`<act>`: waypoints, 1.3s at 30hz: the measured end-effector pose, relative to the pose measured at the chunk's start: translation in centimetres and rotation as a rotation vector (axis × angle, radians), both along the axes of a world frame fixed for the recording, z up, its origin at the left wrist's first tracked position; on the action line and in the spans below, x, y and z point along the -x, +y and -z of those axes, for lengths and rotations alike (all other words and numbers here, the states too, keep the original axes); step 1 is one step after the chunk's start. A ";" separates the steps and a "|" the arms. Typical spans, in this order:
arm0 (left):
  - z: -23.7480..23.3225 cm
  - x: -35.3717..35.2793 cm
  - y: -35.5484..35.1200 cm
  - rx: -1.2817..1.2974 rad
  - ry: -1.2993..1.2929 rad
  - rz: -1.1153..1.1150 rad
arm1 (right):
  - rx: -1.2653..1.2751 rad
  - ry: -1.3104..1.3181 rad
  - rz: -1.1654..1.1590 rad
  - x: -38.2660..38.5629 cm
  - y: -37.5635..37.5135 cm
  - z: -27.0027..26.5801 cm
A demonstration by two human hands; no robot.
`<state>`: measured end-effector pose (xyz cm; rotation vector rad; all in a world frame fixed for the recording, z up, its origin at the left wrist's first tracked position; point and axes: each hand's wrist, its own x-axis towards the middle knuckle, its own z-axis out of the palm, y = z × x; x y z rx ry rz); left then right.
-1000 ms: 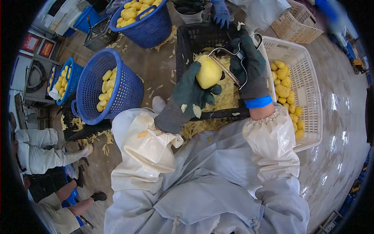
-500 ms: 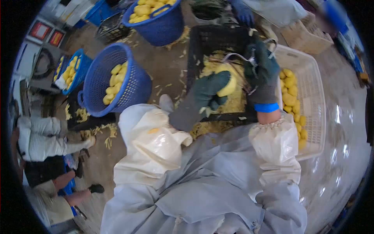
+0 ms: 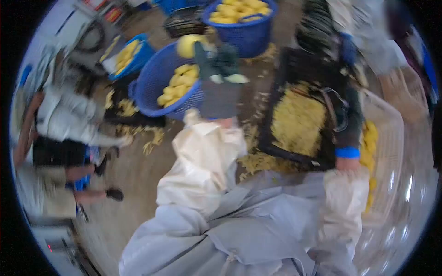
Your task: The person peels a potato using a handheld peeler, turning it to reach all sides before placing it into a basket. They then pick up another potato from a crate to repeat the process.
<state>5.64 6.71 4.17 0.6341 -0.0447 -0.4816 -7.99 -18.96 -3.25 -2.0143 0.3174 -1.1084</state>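
My left hand (image 3: 218, 64), in a dark green and grey glove, is raised over the rim of a blue perforated basket (image 3: 146, 85). At its fingertips is a smooth, yellow peeled fruit (image 3: 186, 46), partly covered by a finger; motion blurs the grip. Pale scraps cling to this glove. More yellow fruits (image 3: 179, 85) lie inside the basket. My right hand (image 3: 348, 110), gloved with a blue band at the wrist, is closed on a metal-framed peeler (image 3: 338, 103). It is at the right side of a black crate (image 3: 269, 131) filled with yellow peelings (image 3: 297, 122).
A white crate (image 3: 391, 152) of yellow fruits stands at my right. Another full blue basket (image 3: 241, 39) and a smaller blue tub (image 3: 145, 53) are farther back. Peelings litter the floor (image 3: 133, 170). Other people's legs (image 3: 83, 175) show at left; a co-worker's clothing (image 3: 368, 41) shows at upper right.
My left hand has carried the yellow fruit from above the black crate leftward to the blue basket. The right hand keeps the peeler, now lower at the crate's side. The view has turned left.
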 end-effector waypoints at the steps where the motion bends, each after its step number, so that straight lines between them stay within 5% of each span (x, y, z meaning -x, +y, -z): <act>1: 0.4 -0.1 -0.2 -0.025 -0.003 0.036 | -0.637 -0.044 -0.319 -0.3 0.1 -0.6; 3: 1.4 0.2 -1.6 -0.153 0.025 0.138 | -0.471 -0.112 -0.352 -0.3 1.6 -0.4; 7: 3.9 4.0 -5.3 -0.488 0.028 0.342 | -0.780 -0.188 -0.303 0.3 1.7 -3.6; 9: 5.0 5.3 -6.9 -0.597 -0.008 0.421 | -0.996 -0.518 -0.447 0.6 0.5 -5.6; 10: 5.4 4.3 -6.9 -0.594 -0.015 0.456 | -0.802 -0.533 -0.358 0.9 0.0 -7.0; 13: 9.5 5.3 -7.4 -0.763 -0.292 0.660 | -0.592 -0.552 -0.163 4.5 -3.3 -10.3; 15: 12.5 6.5 -7.7 -1.012 -0.857 0.484 | -0.526 -0.636 -0.087 7.7 -7.8 -9.4; 16: 13.8 7.1 -7.9 -1.013 -0.858 0.498 | -0.521 -0.622 0.020 10.8 -7.9 -10.4; 19: 18.1 8.3 -8.1 -1.169 -1.185 0.498 | -0.588 -0.507 0.174 18.6 -12.9 -7.7; 20: 20.3 8.6 -7.9 -1.213 -1.219 0.530 | 0.118 -0.066 0.439 22.1 -14.3 -5.7; 21: 21.9 8.9 -7.7 -1.257 -1.252 0.562 | -0.388 -0.207 0.357 24.8 -16.2 -4.2; 24: 21.3 10.6 -8.4 -1.416 -1.297 0.745 | -0.418 0.279 0.723 31.1 -21.7 2.1; 25: 20.7 11.0 -8.9 -1.554 -1.244 0.860 | -0.425 0.283 0.729 32.3 -22.4 3.8; 27: 20.7 11.0 -8.8 -1.541 -1.230 0.892 | -0.515 0.710 0.692 33.5 -23.4 7.5; 33: 19.8 11.1 -9.5 -1.520 -1.118 0.962 | -0.276 1.230 0.654 31.6 -25.1 20.4; 39: 19.6 11.5 -9.4 -1.494 -1.215 0.815 | -0.123 1.368 0.593 28.4 -21.7 27.1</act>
